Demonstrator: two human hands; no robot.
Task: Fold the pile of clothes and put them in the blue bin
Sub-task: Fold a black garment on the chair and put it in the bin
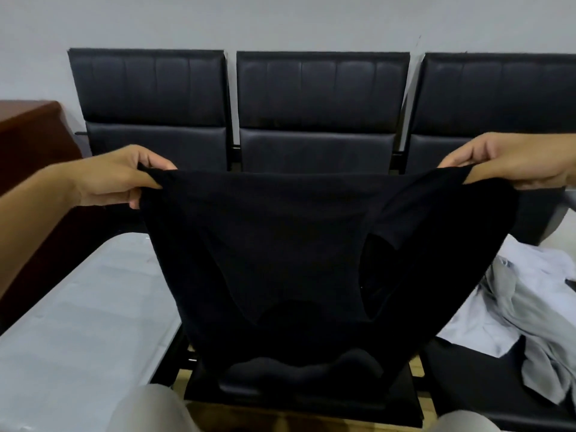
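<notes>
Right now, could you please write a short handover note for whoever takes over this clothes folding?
Left hand and right hand each pinch a top corner of the black garment, held spread in the air; its lower edge drapes on the seat below.
A crumpled grey pile lies to the right.
Blue bin: out of view.
Done: nothing visibly folded.
Left: fold the black garment, then the pile, and bin them.

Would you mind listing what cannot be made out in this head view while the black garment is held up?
- Blue bin: nowhere in the head view.
- Seat under the black garment: mostly covered by the hanging cloth.
- Garment type: dark folds on black hide its shape.
- Pile of light clothes: cut off by the right edge and partly behind the garment.
- Right hand: wrist cut off by the edge; left hand fingertips are tucked behind the cloth.
</notes>
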